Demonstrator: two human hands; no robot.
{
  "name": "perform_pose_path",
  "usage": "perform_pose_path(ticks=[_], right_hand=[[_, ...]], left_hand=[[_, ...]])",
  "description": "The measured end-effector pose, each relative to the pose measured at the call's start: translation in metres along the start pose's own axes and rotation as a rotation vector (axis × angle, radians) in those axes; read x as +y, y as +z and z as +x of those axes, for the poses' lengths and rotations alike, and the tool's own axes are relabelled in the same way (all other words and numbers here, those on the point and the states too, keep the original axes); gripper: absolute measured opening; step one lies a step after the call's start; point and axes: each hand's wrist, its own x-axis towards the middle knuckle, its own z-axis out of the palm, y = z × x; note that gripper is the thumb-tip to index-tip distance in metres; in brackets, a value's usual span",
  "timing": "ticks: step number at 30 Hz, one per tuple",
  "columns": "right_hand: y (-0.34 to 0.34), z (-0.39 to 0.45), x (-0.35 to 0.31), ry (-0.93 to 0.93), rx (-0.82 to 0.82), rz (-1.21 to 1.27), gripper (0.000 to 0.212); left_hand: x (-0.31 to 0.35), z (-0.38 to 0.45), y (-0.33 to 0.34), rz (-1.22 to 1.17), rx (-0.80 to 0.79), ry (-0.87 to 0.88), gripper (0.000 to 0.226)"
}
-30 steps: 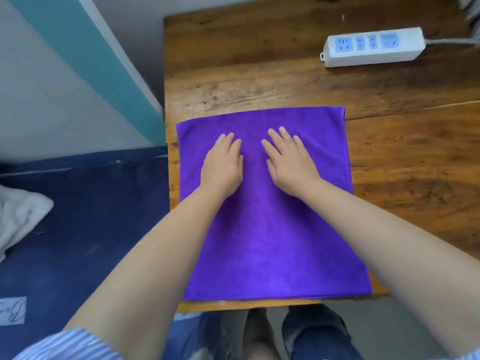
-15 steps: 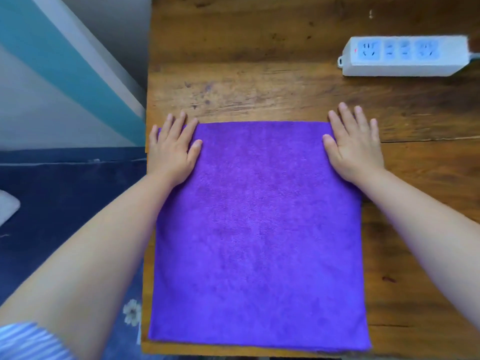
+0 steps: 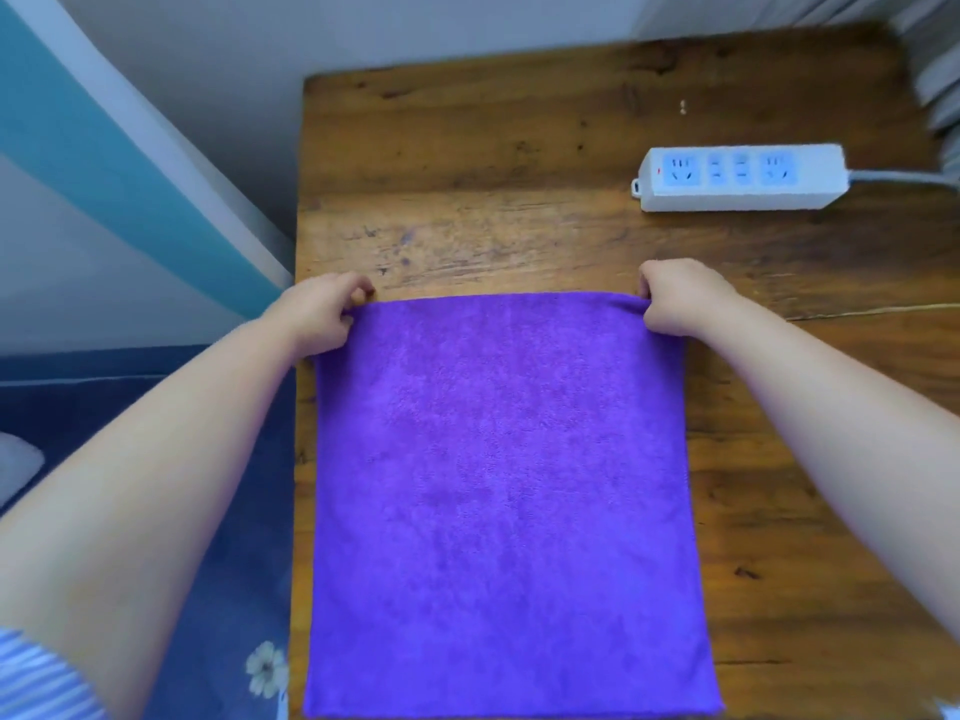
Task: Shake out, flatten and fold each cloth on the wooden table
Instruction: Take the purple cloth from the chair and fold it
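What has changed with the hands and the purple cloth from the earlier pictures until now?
Both hands went from pressing flat near the cloth's middle out to its far corners. Now the left hand and right hand each pinch a far corner of the square purple microfibre cloth. The cloth stays spread flat on the wooden table; the white power strip has not moved.
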Motion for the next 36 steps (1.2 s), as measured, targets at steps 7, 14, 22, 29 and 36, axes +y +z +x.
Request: perform_pose_path(ticks=[7,14,22,29,36], right_hand=[[-0.018,0.002,0.004,0.063,0.168,0.044,0.02],[-0.029,-0.012,0.0,0.145,0.451,0.029,0.028],[-0.03,-0.036,0.003,0.102,0.556,-0.039,0.027],[-0.052,-0.065,-0.001,0.103,0.727,0.096,0.031],[-0.006,-0.104,0.011,0.031,0.957,0.201,0.032]], left_hand=[[0.007,-0.007,-0.01,0.064,0.134,-0.047,0.023],[0.008,-0.012,-0.016,-0.025,0.19,-0.046,0.034],[-0.001,-0.03,-0.026,-0.004,0.351,-0.009,0.024],[0.009,-0.047,-0.054,-0.142,0.61,-0.168,0.027],[0.008,-0.104,-0.015,-0.239,0.693,-0.093,0.021]])
